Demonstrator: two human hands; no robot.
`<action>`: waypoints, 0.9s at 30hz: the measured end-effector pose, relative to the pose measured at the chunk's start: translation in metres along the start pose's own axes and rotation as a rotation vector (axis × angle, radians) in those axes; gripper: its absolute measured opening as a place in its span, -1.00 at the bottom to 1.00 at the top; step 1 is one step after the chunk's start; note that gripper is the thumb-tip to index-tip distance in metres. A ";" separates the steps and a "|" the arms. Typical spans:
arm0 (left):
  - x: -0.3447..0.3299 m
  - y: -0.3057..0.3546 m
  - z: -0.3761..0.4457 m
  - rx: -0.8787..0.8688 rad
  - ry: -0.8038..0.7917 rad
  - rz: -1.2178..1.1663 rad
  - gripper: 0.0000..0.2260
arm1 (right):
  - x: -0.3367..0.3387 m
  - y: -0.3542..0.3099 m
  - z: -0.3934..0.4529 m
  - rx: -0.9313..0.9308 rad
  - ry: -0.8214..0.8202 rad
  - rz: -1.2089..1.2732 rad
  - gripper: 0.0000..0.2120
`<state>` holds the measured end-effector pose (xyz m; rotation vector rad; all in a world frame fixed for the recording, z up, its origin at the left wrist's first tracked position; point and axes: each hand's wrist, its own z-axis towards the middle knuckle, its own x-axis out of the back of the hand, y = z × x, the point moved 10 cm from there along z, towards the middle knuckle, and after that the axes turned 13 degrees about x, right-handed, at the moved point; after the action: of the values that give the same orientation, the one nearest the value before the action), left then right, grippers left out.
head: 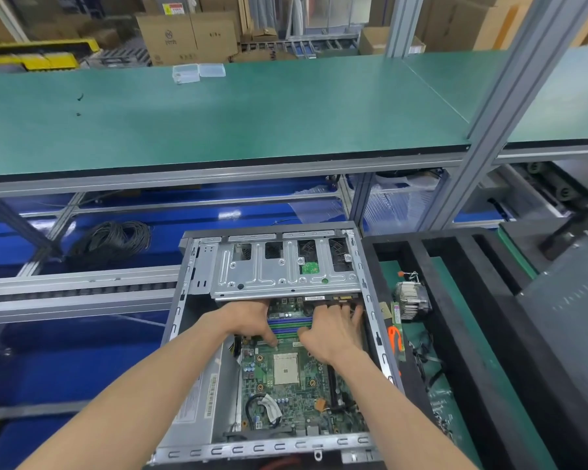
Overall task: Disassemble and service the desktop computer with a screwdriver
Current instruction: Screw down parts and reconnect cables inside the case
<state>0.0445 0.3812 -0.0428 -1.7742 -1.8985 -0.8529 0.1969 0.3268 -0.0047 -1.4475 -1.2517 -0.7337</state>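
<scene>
We judge the job partway: the opened desktop computer (275, 337) lies before us, heatsink (410, 301) already out beside it, while our left hand (252, 320) and right hand (333, 329) press near the memory slots (287, 325), grip unclear.

A green motherboard (286, 385) with blue and green memory slots (289, 325) sits in a silver-grey computer case (197, 378), beside a black foam tray (462, 334), an orange-handled tool (395, 337) and the teal-green bench (218, 120) with its black edge.
</scene>
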 end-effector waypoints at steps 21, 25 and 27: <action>-0.009 -0.021 0.012 0.198 -0.150 -0.034 -0.77 | -0.012 -0.072 -0.049 0.574 -0.210 -0.092 -0.83; -0.012 -0.023 0.014 0.188 -0.179 -0.057 -0.80 | -0.046 -0.079 -0.066 0.676 -0.427 -0.256 -0.54; -0.011 -0.024 0.016 0.196 -0.163 -0.071 -0.74 | -0.058 -0.082 -0.067 0.721 -0.478 -0.423 -0.48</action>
<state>0.0239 0.3833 -0.0653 -1.7108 -2.0799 -0.5372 0.1151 0.2380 -0.0143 -0.7759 -1.9717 -0.1383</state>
